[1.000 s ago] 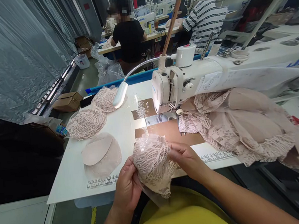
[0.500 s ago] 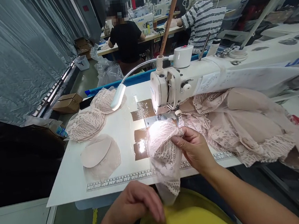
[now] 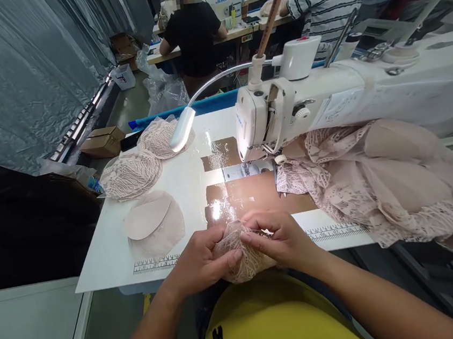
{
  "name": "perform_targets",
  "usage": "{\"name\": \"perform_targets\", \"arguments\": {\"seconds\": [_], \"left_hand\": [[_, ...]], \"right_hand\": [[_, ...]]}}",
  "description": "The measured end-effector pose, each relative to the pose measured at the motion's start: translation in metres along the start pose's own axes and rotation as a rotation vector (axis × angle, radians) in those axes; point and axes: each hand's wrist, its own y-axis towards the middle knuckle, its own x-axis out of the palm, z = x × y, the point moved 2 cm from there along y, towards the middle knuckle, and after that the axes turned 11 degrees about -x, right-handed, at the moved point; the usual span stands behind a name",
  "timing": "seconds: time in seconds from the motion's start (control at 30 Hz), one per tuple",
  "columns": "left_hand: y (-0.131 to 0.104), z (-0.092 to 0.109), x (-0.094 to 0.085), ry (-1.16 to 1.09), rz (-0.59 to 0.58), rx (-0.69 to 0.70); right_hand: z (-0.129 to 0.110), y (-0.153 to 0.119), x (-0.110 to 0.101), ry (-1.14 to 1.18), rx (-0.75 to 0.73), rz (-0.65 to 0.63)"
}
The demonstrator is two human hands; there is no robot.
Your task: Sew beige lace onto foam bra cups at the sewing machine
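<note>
Both hands grip one piece of pale pink lace fabric [image 3: 247, 261] at the table's front edge. My left hand [image 3: 207, 258] pinches its left side between thumb and fingers. From the other side, my right hand [image 3: 278, 237] pinches the top, its fingertips close to the left ones. The fabric bulges below the fingers, and part of it is hidden by them. Beyond the hands stands a white sewing machine [image 3: 261, 117], its needle area over a metal plate [image 3: 246, 170] with no fabric under it.
Stacked lace pieces [image 3: 131, 174] lie at the table's left, nearer me a sheer piece with a smooth oval [image 3: 150, 215]. A large heap of joined lace [image 3: 393, 179] fills the right. A lamp [image 3: 182, 130] leans over the table. Two people sit at machines beyond.
The lace fabric has come away from the needle area toward me. My left hand has risen from below the table edge and taken hold of it. My view has tilted down slightly.
</note>
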Motion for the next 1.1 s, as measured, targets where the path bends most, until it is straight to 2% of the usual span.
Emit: {"name": "perform_targets", "arguments": {"seconds": [0.13, 0.27, 0.43, 0.5, 0.73, 0.93, 1.1], "left_hand": [[0.001, 0.007, -0.005, 0.007, -0.011, 0.046], [0.006, 0.012, -0.007, -0.013, -0.007, 0.078], [0.013, 0.009, -0.009, 0.185, 0.139, 0.094], [0.014, 0.008, -0.010, 0.212, 0.162, 0.110], [0.018, 0.006, -0.008, 0.040, 0.033, 0.079], [0.022, 0.004, -0.005, 0.079, 0.083, 0.083], [0.025, 0.002, -0.006, -0.015, 0.029, 0.075]], "right_hand": [[0.000, 0.004, -0.002, -0.069, 0.062, 0.084], [0.001, 0.006, -0.002, -0.119, 0.084, 0.111], [0.005, 0.007, -0.004, -0.161, 0.064, 0.114], [0.007, 0.008, -0.005, -0.169, 0.073, 0.110], [0.009, 0.009, -0.006, -0.107, 0.123, 0.093], [0.010, 0.012, -0.009, -0.079, 0.153, 0.065], [0.013, 0.017, -0.014, 0.040, 0.196, -0.046]]}}
